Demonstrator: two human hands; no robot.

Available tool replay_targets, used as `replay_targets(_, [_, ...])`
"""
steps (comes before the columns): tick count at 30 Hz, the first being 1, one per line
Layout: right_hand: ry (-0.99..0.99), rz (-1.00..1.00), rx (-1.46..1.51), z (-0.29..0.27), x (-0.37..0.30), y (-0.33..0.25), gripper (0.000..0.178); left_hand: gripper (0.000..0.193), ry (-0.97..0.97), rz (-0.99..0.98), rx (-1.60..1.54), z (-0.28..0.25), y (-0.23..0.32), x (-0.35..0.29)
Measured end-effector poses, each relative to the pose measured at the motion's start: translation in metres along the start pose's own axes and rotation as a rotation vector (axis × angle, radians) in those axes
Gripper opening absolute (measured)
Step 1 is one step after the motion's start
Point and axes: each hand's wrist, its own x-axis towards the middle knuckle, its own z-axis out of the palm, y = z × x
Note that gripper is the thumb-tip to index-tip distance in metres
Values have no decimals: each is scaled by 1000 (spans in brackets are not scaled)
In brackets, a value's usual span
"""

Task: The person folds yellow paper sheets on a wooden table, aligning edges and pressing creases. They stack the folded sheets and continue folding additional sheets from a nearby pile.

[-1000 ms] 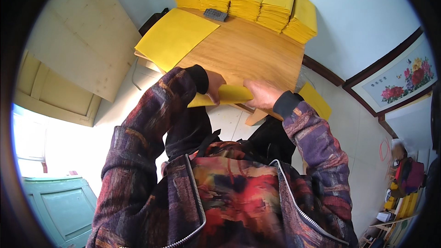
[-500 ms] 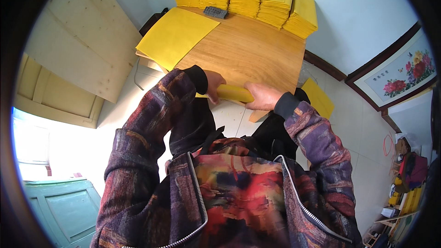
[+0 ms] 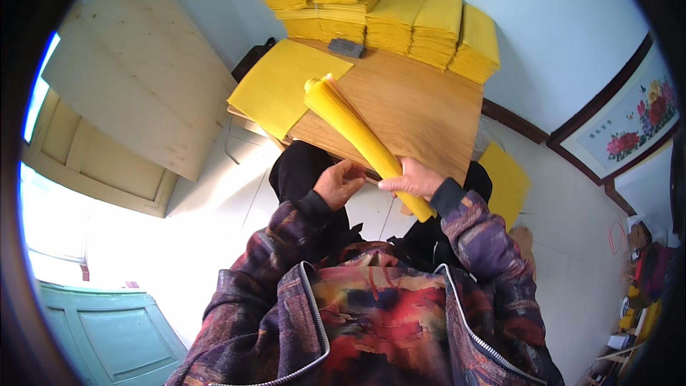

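Note:
My right hand (image 3: 416, 177) is wrapped round a long, narrow bundle of pleated yellow paper (image 3: 357, 131), near its lower end. The bundle slants from the upper left down to the right, over the front edge of the table. Its far end shows many folded edges. Just left of the bundle is my left hand (image 3: 339, 184), its fingers curled together and apart from the paper; whether anything small lies between the fingertips I cannot make out. A flat yellow sheet (image 3: 282, 84) lies on the left side of the wooden table (image 3: 421, 100).
Several stacks of folded yellow paper (image 3: 432, 21) line the table's back edge. A small dark grey block (image 3: 346, 47) sits before them. Another yellow sheet (image 3: 506, 184) is low at the right of my knee. A wooden board (image 3: 136, 64) leans at the left.
The bundle has swung from lying level between both hands to a steep slant, its far end up. My left hand has let go of it and drawn back toward me; my right hand keeps hold.

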Motion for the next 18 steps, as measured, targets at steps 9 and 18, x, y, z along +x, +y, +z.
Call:
replay_targets(9, [-134, -14, 181, 30, 7, 0, 32, 46, -183, 197, -959, 12, -21, 9])
replay_targets(18, [-257, -43, 381, 41, 3, 0, 34, 54, -276, 129, -1126, 10, 3, 4])
